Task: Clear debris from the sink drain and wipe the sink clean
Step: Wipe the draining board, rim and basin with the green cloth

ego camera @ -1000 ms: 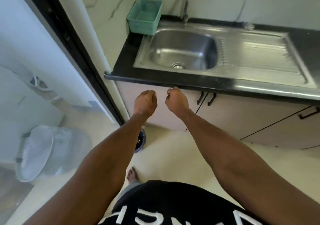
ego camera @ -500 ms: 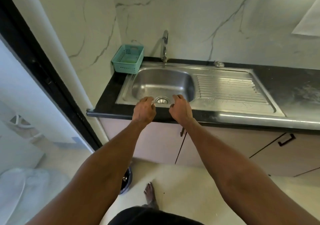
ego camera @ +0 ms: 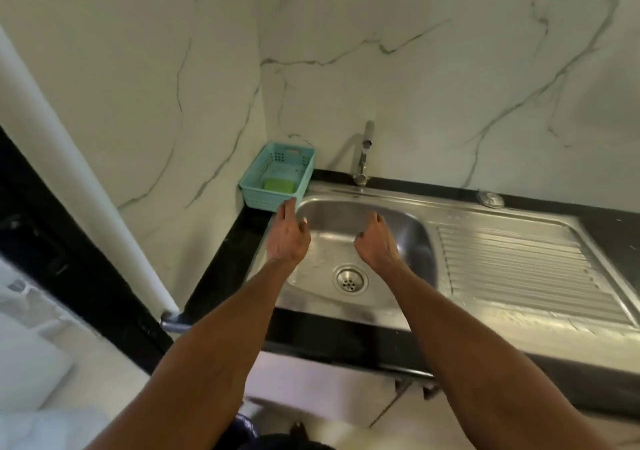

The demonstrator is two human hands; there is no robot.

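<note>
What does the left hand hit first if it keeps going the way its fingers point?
Probably the teal basket: the left hand has its fingertips right at the near corner. Depth is unclear from one view, so it might pass just above the rim.

black countertop [ego camera: 221, 276] | inset steel sink [ego camera: 512, 262] | teal basket [ego camera: 277, 175] in back-left corner

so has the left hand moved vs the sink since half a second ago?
Yes. The left hand went forward from the sink's front edge to over the basin, fingertips near the teal basket.
</note>
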